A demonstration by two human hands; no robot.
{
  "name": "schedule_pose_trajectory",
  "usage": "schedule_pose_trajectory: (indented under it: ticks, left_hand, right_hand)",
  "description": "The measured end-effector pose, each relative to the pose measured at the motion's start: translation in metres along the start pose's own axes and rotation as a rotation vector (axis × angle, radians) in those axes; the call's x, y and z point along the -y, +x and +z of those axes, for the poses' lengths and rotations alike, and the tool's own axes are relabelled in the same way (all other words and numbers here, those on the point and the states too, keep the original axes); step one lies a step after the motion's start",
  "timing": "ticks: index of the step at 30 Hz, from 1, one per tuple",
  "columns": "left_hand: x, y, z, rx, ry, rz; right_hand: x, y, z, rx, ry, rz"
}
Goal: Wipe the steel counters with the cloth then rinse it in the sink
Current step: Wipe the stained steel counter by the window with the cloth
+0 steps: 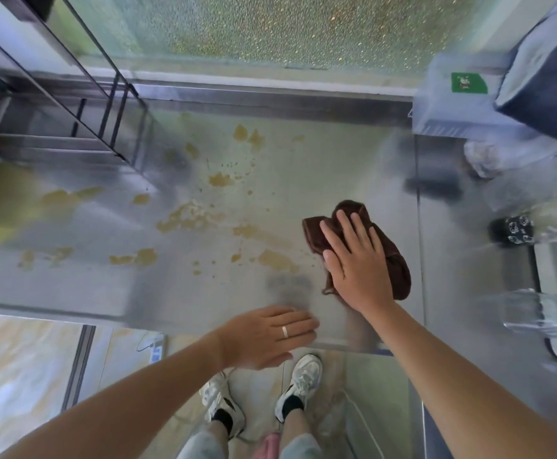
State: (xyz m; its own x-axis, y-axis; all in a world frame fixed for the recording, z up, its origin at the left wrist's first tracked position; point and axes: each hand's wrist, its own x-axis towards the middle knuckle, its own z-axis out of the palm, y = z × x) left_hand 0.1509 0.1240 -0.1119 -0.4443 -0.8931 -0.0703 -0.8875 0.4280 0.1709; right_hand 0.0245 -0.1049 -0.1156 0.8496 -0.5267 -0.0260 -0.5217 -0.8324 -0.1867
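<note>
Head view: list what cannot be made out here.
- Cloth: its middle is hidden under the right hand pressing flat on it.
- Sink: none is identifiable in the head view.
- Items right of the counter: motion blur smears them; only a green label stands out.
- Rack: cut off by the left edge.
- Left hand: its palm faces down, so contact with the counter edge is unclear.

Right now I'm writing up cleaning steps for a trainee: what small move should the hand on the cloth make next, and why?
Probably sweep the right hand, pressed flat on the brown cloth, leftward across the steel counter. The yellowish smears lie to the cloth's left, still unwiped, nearest just beside it. The left hand rests flat at the front edge, clear of that path.
</note>
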Motion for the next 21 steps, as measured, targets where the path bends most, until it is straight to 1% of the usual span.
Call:
schedule_pose_trajectory:
  ticks: [2,4,7,9,13,17,21]
  left_hand:
    - [0.009,0.000,0.002,-0.014,-0.027,0.054]
    - [0.014,0.002,0.002,-0.030,-0.059,0.069]
    - [0.019,-0.006,0.000,-0.069,-0.141,-0.020]
    - [0.024,-0.014,-0.002,-0.074,-0.175,-0.056]
    - [0.035,-0.015,-0.002,-0.093,-0.226,-0.054]
    - [0.035,-0.011,-0.003,-0.138,-0.288,-0.058]
    - [0.036,-0.011,0.008,-0.161,-0.260,-0.069]
  right_hand:
    - [0.012,-0.007,0.001,0.006,-0.005,0.032]
    - [0.024,-0.014,0.002,0.027,-0.005,-0.021]
    - [0.038,-0.024,0.002,0.058,0.002,-0.131]
    - [0.046,-0.022,0.001,0.065,-0.016,-0.133]
    - [0.053,0.002,0.001,0.050,-0.059,-0.112]
    - [0.052,0.061,0.004,0.037,-0.055,-0.009]
    - [0.038,0.185,0.005,0.019,-0.001,0.062]
